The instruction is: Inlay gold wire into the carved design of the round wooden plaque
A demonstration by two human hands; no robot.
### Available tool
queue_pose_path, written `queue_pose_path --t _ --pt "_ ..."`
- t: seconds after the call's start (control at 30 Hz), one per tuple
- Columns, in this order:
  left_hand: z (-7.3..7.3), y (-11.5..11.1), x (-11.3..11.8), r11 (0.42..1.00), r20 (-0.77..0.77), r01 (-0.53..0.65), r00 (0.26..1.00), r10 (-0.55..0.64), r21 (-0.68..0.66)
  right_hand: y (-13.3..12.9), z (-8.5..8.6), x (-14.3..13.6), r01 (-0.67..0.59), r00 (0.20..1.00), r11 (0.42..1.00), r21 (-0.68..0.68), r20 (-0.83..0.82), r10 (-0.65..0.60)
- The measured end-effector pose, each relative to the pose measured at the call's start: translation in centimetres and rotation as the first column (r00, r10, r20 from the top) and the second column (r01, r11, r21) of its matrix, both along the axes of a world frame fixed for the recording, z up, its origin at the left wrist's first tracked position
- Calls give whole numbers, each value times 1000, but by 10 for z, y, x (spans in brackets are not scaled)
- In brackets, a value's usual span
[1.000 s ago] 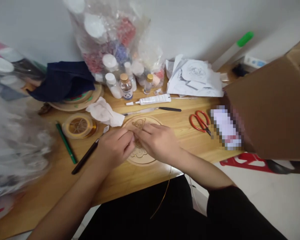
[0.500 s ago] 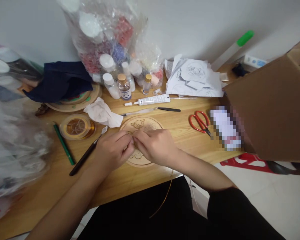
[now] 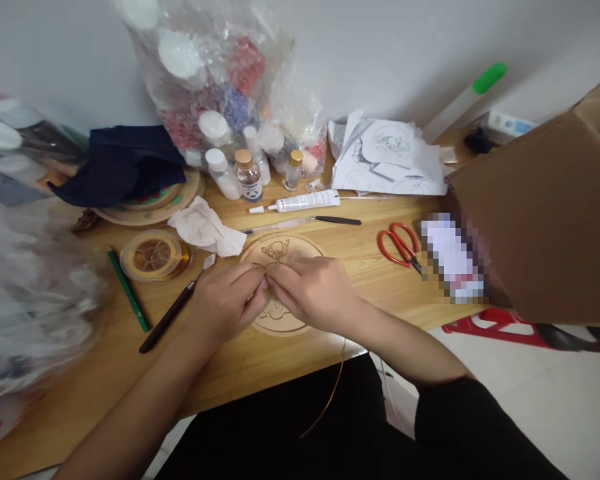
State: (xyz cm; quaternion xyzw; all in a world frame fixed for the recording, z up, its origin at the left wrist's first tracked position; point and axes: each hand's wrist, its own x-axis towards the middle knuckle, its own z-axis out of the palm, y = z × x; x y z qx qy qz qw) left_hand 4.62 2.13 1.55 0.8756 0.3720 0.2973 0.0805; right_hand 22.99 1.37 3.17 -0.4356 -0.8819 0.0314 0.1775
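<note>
My left hand (image 3: 227, 297) and my right hand (image 3: 313, 290) meet over a round wooden disc (image 3: 280, 325), fingertips pinched close together. Both grip a thin golden wire (image 3: 336, 383); its loose end hangs from under my right hand past the table edge over my dark clothing. The spot between the fingertips is mostly hidden. Gold outlines of a figure show on the disc above my fingers, with a drawn pattern beside them and a curved gold line below.
Around the disc lie a spool of wire (image 3: 155, 255), a green pencil (image 3: 129, 289), a dark-handled tool (image 3: 173, 317), crumpled tissue (image 3: 207, 227), tweezers (image 3: 337, 219), a white tube (image 3: 307, 201) and red-handled scissors (image 3: 400, 245). A cardboard box (image 3: 540, 220) stands right; bottles and bags stand behind.
</note>
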Motion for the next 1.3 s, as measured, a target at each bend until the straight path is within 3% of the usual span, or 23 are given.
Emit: queue_pose_path --t 0.43,0.6,0.77,1.13,1.3 --pt "4 -1 -3 999 64 22 998 -20 -42 1 1 3 -74 970 997 27 -231 78" --pt "8 -4 -4 991 90 43 995 -32 -126 7 3 11 -157 948 985 -75 -292 128" --pt "10 -2 -6 989 118 82 991 -68 -123 12 3 16 -208 921 973 -102 -355 160" --pt "6 -1 -5 989 32 -17 999 22 -144 13 -3 12 -151 964 987 -58 -229 134" --pt "3 -1 -5 997 -19 -51 999 50 -61 13 -4 10 -117 977 993 -15 -180 113"
